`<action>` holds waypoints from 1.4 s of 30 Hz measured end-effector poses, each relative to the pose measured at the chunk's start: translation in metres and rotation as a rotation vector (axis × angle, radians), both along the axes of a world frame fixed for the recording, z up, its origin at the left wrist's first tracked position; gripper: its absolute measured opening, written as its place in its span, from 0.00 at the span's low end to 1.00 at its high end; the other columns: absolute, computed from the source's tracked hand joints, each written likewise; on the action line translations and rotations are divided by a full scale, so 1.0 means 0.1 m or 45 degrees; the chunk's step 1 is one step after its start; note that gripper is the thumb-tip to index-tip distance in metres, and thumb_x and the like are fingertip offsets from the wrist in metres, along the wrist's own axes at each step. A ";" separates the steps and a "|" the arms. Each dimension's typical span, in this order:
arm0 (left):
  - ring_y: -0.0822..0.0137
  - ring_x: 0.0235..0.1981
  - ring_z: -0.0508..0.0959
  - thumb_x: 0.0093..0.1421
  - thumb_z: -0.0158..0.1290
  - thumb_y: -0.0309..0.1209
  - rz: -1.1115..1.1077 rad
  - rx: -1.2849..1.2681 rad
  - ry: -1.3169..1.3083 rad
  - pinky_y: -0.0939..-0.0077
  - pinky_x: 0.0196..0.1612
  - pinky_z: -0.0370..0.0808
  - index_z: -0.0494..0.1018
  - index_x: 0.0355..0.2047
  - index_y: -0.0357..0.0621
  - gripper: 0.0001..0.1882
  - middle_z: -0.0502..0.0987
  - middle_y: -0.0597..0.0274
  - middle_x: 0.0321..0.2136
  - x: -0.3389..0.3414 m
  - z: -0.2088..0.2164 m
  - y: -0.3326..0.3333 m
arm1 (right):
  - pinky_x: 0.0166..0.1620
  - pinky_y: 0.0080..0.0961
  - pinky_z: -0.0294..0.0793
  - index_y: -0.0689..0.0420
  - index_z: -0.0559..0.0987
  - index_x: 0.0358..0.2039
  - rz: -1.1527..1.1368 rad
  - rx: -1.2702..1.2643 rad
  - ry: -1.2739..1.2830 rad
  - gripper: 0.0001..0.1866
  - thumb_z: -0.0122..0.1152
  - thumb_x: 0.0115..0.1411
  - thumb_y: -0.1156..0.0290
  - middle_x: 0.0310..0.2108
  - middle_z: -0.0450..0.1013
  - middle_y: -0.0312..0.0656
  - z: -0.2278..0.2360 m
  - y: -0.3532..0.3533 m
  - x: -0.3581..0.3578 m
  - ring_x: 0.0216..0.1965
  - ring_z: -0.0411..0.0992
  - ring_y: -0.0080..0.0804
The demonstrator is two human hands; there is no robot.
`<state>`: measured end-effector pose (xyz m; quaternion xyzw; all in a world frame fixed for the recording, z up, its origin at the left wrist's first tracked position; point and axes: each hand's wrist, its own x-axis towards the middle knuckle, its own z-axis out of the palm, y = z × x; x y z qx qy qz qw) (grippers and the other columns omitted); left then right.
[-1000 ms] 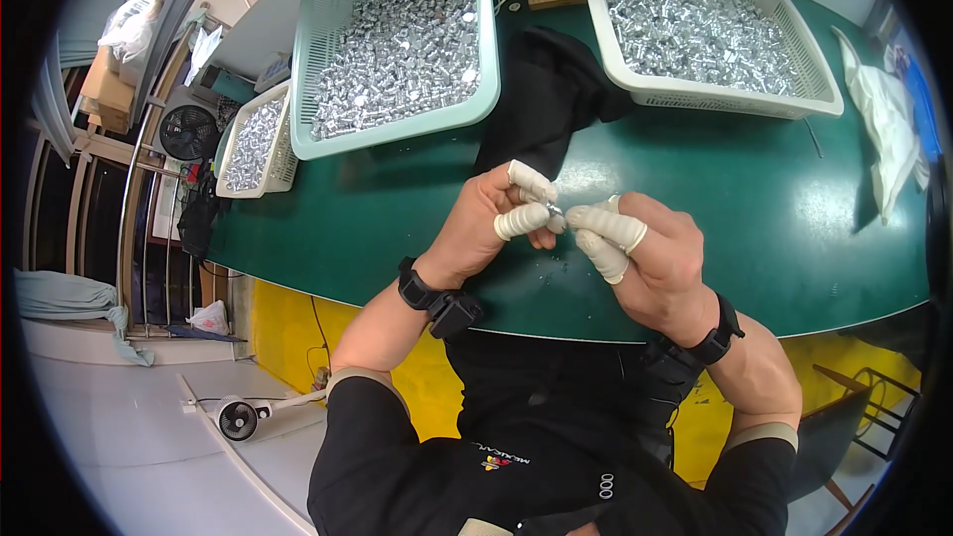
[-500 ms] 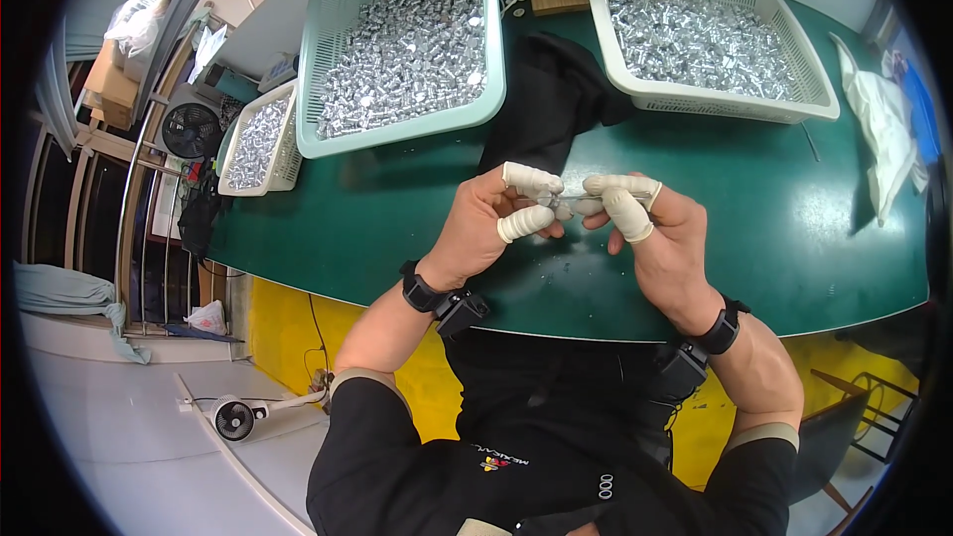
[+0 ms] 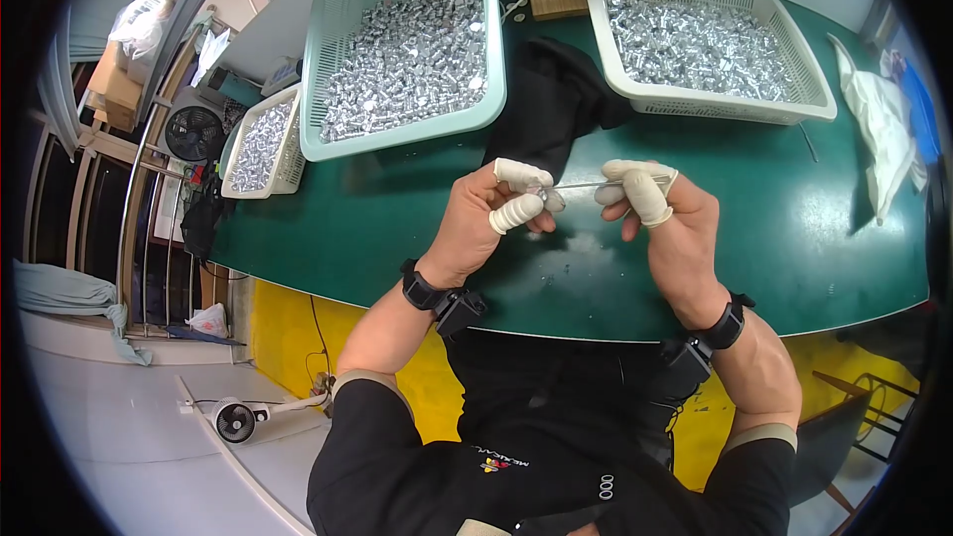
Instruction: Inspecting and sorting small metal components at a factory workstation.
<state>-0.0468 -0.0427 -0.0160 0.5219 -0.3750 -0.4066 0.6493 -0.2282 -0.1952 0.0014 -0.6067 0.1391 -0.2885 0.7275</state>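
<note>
White finger cots cover the thumb and some fingers of both hands. My left hand (image 3: 476, 221) pinches a small silver metal part (image 3: 541, 195), mostly hidden by the fingertips. A thin metal rod (image 3: 586, 185), like a slim hand tool, is gripped between the thumb and fingers of my right hand (image 3: 675, 228). Its tip reaches left to the small part. Both hands hover over the green table (image 3: 437, 283), near its front edge.
A large pale green basket (image 3: 401, 139) and a small white basket (image 3: 288, 179) at left, plus a cream basket (image 3: 725, 111) at right, hold many small silver parts. Black cloth (image 3: 536, 129) lies between them. A white bag (image 3: 874, 139) is at far right.
My right hand has shifted slightly right and up, away from the left, so more of the rod shows between them. My left hand has moved a little left, still pinching the part.
</note>
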 end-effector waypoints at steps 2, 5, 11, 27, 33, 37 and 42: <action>0.67 0.32 0.83 0.64 0.59 0.28 0.025 -0.006 0.012 0.74 0.37 0.81 0.75 0.47 0.39 0.12 0.83 0.54 0.37 0.01 0.01 -0.01 | 0.32 0.16 0.72 0.63 0.82 0.48 0.082 -0.006 0.016 0.16 0.54 0.72 0.65 0.37 0.80 0.40 -0.01 0.03 0.03 0.34 0.76 0.22; 0.68 0.32 0.83 0.64 0.59 0.28 0.026 0.024 -0.031 0.75 0.37 0.81 0.75 0.48 0.39 0.13 0.83 0.55 0.37 -0.04 0.04 -0.01 | 0.32 0.16 0.72 0.63 0.82 0.48 0.123 -0.004 0.024 0.16 0.54 0.72 0.64 0.37 0.80 0.40 -0.01 0.03 0.04 0.34 0.76 0.22; 0.69 0.33 0.82 0.64 0.59 0.28 0.081 -0.033 -0.087 0.76 0.38 0.80 0.75 0.49 0.39 0.14 0.83 0.56 0.38 -0.01 0.03 -0.01 | 0.31 0.16 0.71 0.63 0.81 0.47 0.007 0.062 -0.029 0.15 0.53 0.72 0.65 0.37 0.80 0.41 -0.02 -0.02 0.04 0.32 0.76 0.22; 0.74 0.32 0.79 0.58 0.64 0.23 0.315 -0.034 -0.350 0.80 0.37 0.77 0.77 0.46 0.37 0.15 0.81 0.61 0.35 -0.01 0.00 0.01 | 0.32 0.18 0.72 0.62 0.82 0.46 -0.107 -0.610 -0.304 0.10 0.57 0.68 0.74 0.31 0.76 0.41 -0.01 0.05 0.00 0.32 0.75 0.26; 0.74 0.32 0.78 0.57 0.66 0.22 0.279 -0.011 -0.403 0.80 0.38 0.77 0.77 0.45 0.38 0.15 0.80 0.63 0.33 0.01 -0.01 0.02 | 0.33 0.20 0.73 0.62 0.82 0.46 -0.083 -0.692 -0.299 0.09 0.58 0.67 0.75 0.31 0.75 0.42 -0.02 0.03 -0.01 0.31 0.75 0.28; 0.75 0.32 0.78 0.57 0.66 0.22 0.281 -0.001 -0.406 0.80 0.38 0.77 0.77 0.44 0.38 0.15 0.80 0.64 0.33 0.00 0.00 0.02 | 0.33 0.22 0.74 0.62 0.82 0.45 -0.093 -0.790 -0.265 0.09 0.59 0.66 0.77 0.30 0.75 0.43 -0.01 0.03 -0.01 0.30 0.75 0.29; 0.75 0.32 0.78 0.56 0.66 0.23 0.294 0.029 -0.458 0.80 0.38 0.77 0.77 0.45 0.38 0.16 0.80 0.64 0.32 0.00 -0.01 0.02 | 0.34 0.23 0.74 0.61 0.82 0.45 -0.122 -0.901 -0.237 0.09 0.59 0.65 0.78 0.29 0.76 0.43 0.04 0.06 -0.01 0.29 0.75 0.30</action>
